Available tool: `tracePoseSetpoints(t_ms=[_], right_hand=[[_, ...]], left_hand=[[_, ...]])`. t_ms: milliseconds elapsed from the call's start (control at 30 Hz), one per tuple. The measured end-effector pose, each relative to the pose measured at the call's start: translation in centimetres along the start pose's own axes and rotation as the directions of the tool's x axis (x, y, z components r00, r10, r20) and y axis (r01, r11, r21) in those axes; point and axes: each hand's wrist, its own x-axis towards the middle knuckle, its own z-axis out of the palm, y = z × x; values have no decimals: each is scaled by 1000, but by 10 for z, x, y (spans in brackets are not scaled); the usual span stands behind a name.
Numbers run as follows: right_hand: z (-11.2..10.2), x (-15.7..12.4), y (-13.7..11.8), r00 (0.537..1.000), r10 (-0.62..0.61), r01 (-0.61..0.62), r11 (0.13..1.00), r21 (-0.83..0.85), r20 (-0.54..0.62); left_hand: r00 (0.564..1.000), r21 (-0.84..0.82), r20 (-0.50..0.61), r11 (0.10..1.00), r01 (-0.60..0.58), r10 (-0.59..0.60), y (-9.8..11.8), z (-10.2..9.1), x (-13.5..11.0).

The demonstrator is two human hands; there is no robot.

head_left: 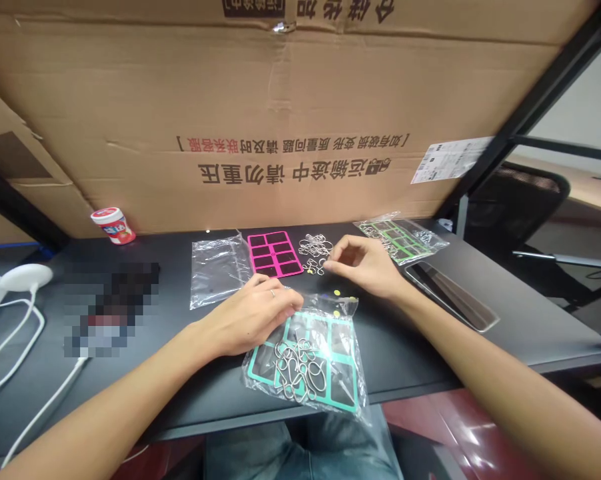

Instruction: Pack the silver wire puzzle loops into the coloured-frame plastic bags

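Observation:
My left hand [253, 313] rests with curled fingers on the top edge of a clear plastic bag [310, 360] that holds a teal tray and several metal wire rings. My right hand [365, 267] reaches toward a loose pile of metal wire rings [314, 247] on the dark desk, its fingertips pinched at the pile's near edge. A pink tray [274, 254] with black cells lies to the left of the rings. An empty clear bag [218, 268] lies to the left of the pink tray. Small yellow dots lie between my hands.
A third bag with a green tray [400, 239] sits at the back right beside a grey flat device [453, 293]. A red-and-white canister [113, 225] stands at the back left. A cardboard wall [280, 113] closes the back. White cables [15, 333] lie at the left.

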Motion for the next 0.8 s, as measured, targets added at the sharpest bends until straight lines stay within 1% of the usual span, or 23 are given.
tracePoseSetpoints(t_ms=[33,67,100,133,167,200,233,300,333,367,400,433,500,567,667,800], right_hand=[[1,-2,-5,995,2,-8,998,59,101],[3,-4,-10,974,-7,-19,993,113,228],[4,-6,-14,934,-26,-33,986,160,357],[5,-8,-17,885,-51,-48,979,200,463],[5,-9,-18,846,-77,-56,971,231,528],[4,-9,-19,833,-96,-55,966,253,546],[3,-9,-17,847,-103,-44,964,261,521],[-1,-6,-10,919,-75,-5,979,201,386],[-3,-4,-5,952,-56,22,993,117,300],[-5,-2,0,975,-47,49,999,-1,218],[-6,-1,5,987,-50,71,988,-137,154],[-7,1,10,992,-58,87,959,-269,115],[-7,3,16,991,-73,115,885,-450,111],[-5,5,20,984,-73,147,841,-521,159],[-3,5,21,974,-64,178,811,-557,219],[-3,6,18,978,-7,117,843,-526,207]], left_hand=[[1000,-1,0,1000,-1,1,0,0,0],[1000,0,-2,1000,-1,1,0,0,0],[1000,3,-4,1000,0,0,0,0,0],[1000,5,-5,1000,0,0,0,0,0],[1000,6,-4,1000,-1,1,0,0,0],[1000,6,0,1000,-1,1,0,0,1],[1000,3,5,1000,1,-1,0,0,1],[1000,-1,16,1000,6,-6,0,0,1],[1000,-3,20,1000,7,-7,0,0,2],[1000,-4,22,1000,8,-7,0,0,2],[1000,-4,21,1000,5,-5,0,0,2],[1000,-6,18,1000,2,-2,0,0,2],[1000,-9,14,1000,1,0,1,0,2],[1000,-7,14,1000,3,-3,0,0,2],[1000,-8,19,1000,3,-3,0,0,1],[999,-16,31,1000,12,-11,0,0,0]])
